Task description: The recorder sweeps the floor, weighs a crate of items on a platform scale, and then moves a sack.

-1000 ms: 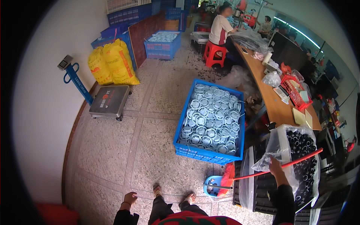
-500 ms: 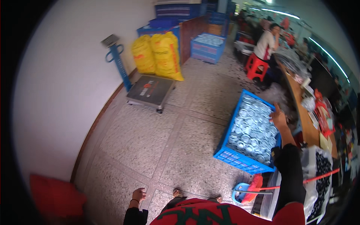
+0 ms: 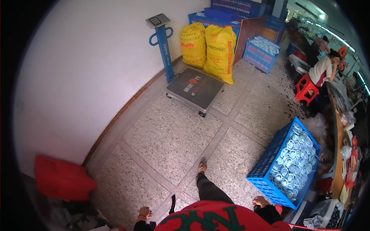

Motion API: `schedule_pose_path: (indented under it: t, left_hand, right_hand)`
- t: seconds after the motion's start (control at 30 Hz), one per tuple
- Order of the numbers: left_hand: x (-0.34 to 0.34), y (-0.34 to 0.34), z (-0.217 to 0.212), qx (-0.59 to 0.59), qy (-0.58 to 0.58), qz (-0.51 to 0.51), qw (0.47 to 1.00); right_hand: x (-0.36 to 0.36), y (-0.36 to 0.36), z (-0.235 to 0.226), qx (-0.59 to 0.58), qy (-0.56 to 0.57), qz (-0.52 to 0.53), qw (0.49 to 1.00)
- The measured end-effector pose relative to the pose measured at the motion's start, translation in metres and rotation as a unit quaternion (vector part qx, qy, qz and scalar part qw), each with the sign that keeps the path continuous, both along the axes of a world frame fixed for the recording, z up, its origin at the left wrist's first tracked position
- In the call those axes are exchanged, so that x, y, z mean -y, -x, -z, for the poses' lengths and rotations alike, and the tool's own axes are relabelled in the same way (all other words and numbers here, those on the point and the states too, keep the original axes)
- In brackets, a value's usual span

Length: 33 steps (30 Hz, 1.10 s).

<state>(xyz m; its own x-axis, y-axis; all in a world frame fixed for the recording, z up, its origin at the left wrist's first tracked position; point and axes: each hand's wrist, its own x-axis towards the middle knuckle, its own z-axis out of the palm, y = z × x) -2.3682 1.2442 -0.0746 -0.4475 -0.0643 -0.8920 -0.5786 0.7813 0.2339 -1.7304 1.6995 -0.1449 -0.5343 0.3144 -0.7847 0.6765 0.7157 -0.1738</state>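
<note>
My left hand (image 3: 145, 213) hangs at my left side above the floor, its fingers loosely apart and nothing in them. My right hand (image 3: 260, 201) is low by my right side, just left of the near end of a blue plastic crate (image 3: 262, 181). It does not touch the crate, and its fingers are loosely bent with nothing visible in them. Many light blue-grey, round, ring-like pieces (image 3: 289, 169) fill that crate, which stands at a slant on my right.
A platform scale (image 3: 196, 90) with a blue post stands ahead by the wall, two yellow sacks (image 3: 219, 54) behind it. Farther on is another filled crate (image 3: 260, 57). A person sits on a red stool (image 3: 306, 89) beside a long workbench (image 3: 338, 154). Red cloth (image 3: 63, 179) lies at left.
My right hand has left the crate's far right edge and dropped to my side. One foot has stepped forward. My view has turned left, shifting the scale and crate rightward.
</note>
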Motion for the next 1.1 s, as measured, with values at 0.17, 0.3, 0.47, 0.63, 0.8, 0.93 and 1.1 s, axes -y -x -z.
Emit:
schedule_pose_path:
  t: [0.17, 0.3, 0.47, 0.63, 0.8, 0.93, 1.1]
  left_hand:
    - [-0.158, 0.059, 0.009, 0.013, -0.107, 0.073, 0.992]
    - [-0.252, 0.156, -0.022, -0.077, -0.223, 0.061, 0.97]
    - [-0.334, 0.238, -0.044, -0.111, -0.175, 0.141, 0.968]
    - [-0.394, 0.325, -0.023, 0.005, -0.059, 0.154, 0.986]
    - [-0.394, 0.461, 0.019, -0.011, -0.086, 0.094, 0.992]
    - [-0.454, 0.574, -0.024, 0.004, -0.044, -0.007, 0.999]
    - [-0.499, 0.668, -0.05, -0.002, 0.007, -0.011, 1.0]
  right_hand:
    - [-0.14, 0.098, 0.014, -0.034, -0.059, 0.163, 0.984]
    - [-0.266, 0.316, -0.048, -0.079, -0.122, 0.19, 0.971]
    - [-0.354, 0.507, -0.141, -0.397, 0.035, 0.394, 0.828]
    - [-0.41, 0.55, -0.062, -0.309, -0.078, 0.306, 0.897]
    - [-0.399, 0.569, 0.013, 0.079, -0.025, -0.102, 0.991]
    - [-0.436, 0.679, 0.026, 0.091, 0.008, 0.045, 0.995]
    - [-0.54, 0.892, 0.073, -0.191, -0.082, 0.306, 0.929]
